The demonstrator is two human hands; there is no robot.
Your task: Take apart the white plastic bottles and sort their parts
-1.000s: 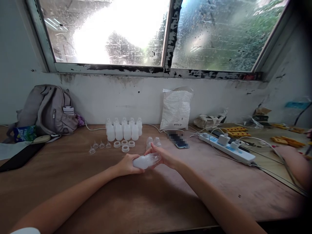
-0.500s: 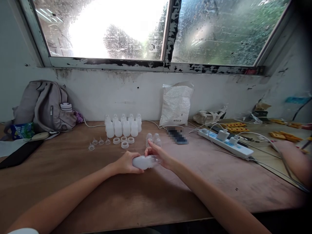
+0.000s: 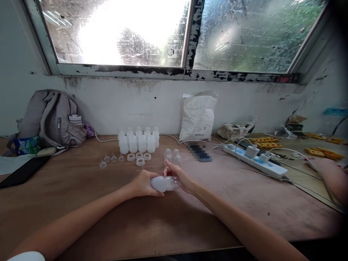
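A frosted white bottle with a clear cap [image 3: 162,183] lies sideways between my hands above the table. My left hand [image 3: 144,183] is wrapped round its base end. At the other end, my right hand [image 3: 181,177] grips the clear cap, thumb raised. Behind them stand several white bottles [image 3: 133,144] in rows, those at the back with clear caps. White rings [image 3: 140,161] lie in front of these bottles, and several clear teats [image 3: 103,164] are to their left. Several clear caps [image 3: 168,156] stand just beyond my right hand.
A grey backpack [image 3: 54,119] and a black tablet-like slab [image 3: 24,172] are at left. Behind stands a white plastic package [image 3: 198,116], near a phone [image 3: 199,152]. A power strip [image 3: 255,162] with cables lies right. Another person's arm [image 3: 328,177] reaches in at far right, near yellow parts [image 3: 323,153].
The view has shifted slightly, so the scene sits a little further right. Both hands still hold the bottle, which has turned slightly.
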